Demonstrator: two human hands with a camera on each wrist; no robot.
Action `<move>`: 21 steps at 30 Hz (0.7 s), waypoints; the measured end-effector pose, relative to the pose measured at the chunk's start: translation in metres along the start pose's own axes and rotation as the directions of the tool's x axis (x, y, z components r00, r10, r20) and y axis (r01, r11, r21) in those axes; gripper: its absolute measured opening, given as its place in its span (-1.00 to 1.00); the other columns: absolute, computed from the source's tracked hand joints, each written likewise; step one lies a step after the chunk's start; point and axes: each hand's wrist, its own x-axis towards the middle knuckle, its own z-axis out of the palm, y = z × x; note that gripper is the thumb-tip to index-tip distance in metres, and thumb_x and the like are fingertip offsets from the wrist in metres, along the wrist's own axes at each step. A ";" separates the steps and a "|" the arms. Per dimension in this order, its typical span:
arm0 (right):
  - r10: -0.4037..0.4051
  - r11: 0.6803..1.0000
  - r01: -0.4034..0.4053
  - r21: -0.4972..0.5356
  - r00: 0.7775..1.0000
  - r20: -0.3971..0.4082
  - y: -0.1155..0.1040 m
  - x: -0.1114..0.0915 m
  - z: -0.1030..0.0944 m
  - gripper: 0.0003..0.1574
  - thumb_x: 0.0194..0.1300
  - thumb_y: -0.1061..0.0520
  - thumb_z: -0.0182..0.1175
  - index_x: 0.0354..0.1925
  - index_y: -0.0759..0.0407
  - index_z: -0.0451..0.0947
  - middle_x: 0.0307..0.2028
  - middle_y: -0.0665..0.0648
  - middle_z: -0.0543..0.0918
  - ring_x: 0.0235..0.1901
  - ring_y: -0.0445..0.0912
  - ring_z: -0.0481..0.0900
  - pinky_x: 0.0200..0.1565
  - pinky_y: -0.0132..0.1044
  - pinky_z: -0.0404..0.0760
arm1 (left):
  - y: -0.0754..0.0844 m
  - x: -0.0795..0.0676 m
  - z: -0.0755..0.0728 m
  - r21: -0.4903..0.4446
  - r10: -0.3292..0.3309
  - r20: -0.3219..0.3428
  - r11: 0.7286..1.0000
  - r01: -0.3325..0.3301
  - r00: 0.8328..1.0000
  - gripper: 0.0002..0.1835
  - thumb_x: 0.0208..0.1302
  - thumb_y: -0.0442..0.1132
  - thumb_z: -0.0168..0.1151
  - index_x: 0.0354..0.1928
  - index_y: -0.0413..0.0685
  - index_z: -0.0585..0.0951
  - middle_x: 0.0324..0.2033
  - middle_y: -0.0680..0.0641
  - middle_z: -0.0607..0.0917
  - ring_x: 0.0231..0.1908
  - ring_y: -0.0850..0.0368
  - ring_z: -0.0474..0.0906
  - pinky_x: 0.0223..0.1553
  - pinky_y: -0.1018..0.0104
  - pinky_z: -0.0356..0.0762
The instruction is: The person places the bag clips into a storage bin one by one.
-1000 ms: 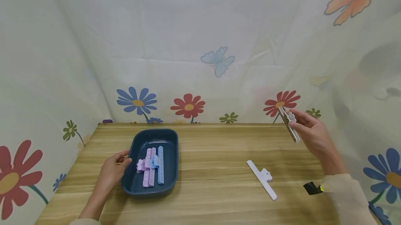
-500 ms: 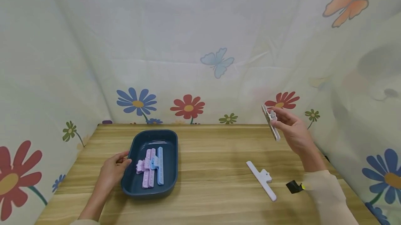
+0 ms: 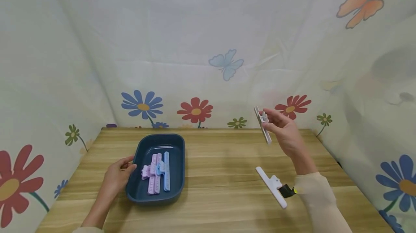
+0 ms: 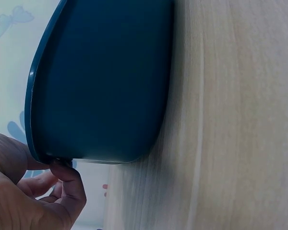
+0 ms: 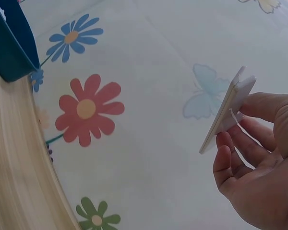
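At the left of the head view, my left hand [image 3: 116, 176] pinches the left rim of a dark blue rectangular tray [image 3: 183, 168]. The left wrist view shows thumb and fingers at the rim of the tray [image 4: 101, 86]. Inside lie two pink-purple bag clips [image 3: 151, 180], overlapping, and a light blue bag clip [image 3: 167, 175] beside them. My right hand [image 3: 286, 135] pinches a white bag clip [image 3: 262, 126] above the far part of the table, its long bar tilted. A second white bag clip [image 3: 268, 182] lies on the table below, nearer me.
The wood-grain table [image 3: 217, 204] ends at a pale curtain [image 3: 182, 45] printed with flowers and butterflies, which also hangs at both sides. A small black piece [image 3: 286, 190] by my right sleeve overlaps the lying clip in the head view.
My right hand has moved left with the white bag clip, from the table's far right toward its middle. The left hand and tray have stayed in place.
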 end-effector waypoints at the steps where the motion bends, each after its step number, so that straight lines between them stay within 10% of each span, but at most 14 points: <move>1: 0.001 1.000 -0.001 0.009 1.000 0.002 0.000 0.001 0.004 -0.41 0.43 0.35 0.25 0.38 0.35 0.44 0.14 0.04 0.67 0.09 -0.09 0.58 0.06 -0.39 0.57 | 0.000 0.000 0.000 0.004 0.002 0.000 1.000 -0.002 1.000 -0.53 0.52 -0.27 0.17 0.33 -0.43 0.49 -0.03 -0.37 0.63 -0.04 -0.20 0.56 -0.13 0.19 0.51; 21: -0.056 0.993 0.045 0.110 0.994 0.097 0.005 0.021 0.078 -0.40 0.37 0.48 0.22 0.34 0.53 0.39 0.11 0.16 0.66 0.02 -0.07 0.58 -0.01 -0.35 0.60 | 0.003 -0.003 0.000 -0.024 -0.008 -0.011 1.000 0.008 1.000 -0.54 0.51 -0.28 0.17 0.33 -0.42 0.50 -0.02 -0.37 0.63 -0.03 -0.21 0.56 -0.19 0.26 0.50</move>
